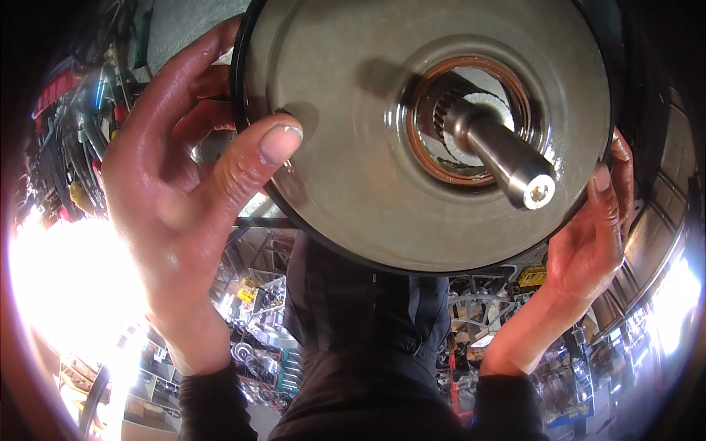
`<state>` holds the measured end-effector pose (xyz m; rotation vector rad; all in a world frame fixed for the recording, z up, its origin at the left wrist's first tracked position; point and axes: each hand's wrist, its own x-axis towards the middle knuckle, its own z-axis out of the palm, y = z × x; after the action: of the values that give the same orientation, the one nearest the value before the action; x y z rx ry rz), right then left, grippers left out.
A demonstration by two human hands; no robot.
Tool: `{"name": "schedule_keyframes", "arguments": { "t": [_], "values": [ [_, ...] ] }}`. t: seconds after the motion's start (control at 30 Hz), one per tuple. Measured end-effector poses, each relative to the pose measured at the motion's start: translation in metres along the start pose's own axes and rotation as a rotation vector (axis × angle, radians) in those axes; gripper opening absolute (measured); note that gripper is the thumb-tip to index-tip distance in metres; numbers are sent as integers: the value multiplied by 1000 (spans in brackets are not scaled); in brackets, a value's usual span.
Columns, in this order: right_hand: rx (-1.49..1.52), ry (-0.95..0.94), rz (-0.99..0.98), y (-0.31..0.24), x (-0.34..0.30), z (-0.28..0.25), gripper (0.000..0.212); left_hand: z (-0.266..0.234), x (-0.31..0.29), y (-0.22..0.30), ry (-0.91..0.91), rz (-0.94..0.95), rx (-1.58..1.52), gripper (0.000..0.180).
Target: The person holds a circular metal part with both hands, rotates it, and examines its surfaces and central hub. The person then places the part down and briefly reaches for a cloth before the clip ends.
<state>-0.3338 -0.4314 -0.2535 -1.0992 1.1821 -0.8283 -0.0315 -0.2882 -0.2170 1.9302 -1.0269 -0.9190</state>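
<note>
A large round grey metal disc with a black rim fills the upper middle, close to me. It looks like a transmission part, and its face has a wet shine. In its centre a copper-coloured ring surrounds an opening. Out of that opening a metal shaft with splines at its base points down and right. My left hand grips the disc's left edge, thumb flat on the face and fingers behind the rim. At the lower right edge my right hand holds the rim, its fingers partly hidden. Both hands glisten.
Hand tools hang or lie crowded at the far left. Below, around my legs, are many metal parts and a yellow item. A large curved ribbed panel stands on the right. Bright light washes out the left side.
</note>
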Motion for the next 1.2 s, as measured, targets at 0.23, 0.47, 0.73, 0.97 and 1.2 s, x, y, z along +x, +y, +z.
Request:
{"name": "schedule_keyframes", "arguments": {
  "t": [0.23, 0.47, 0.73, 0.97, 1.2],
  "values": [
    [30, -5, -7, 2, 0, 1, 49, 0, -1, 0, 13, -8, 18, 76],
    [22, 26, -22, 0, 1, 4, 46, 2, -4, 8, 58, -80, 66, 70],
    [70, 17, 12, -8, -2, 11, 48, 6, -3, 14, 33, -110, -110, 67],
    [80, 20, 34, -9, -3, 10, 47, 7, -4, 13, 43, -88, -86, 68],
    [26, -27, -8, -10, -4, 11, 44, 6, -2, 13, 28, -111, -139, 70]
  ]
}}
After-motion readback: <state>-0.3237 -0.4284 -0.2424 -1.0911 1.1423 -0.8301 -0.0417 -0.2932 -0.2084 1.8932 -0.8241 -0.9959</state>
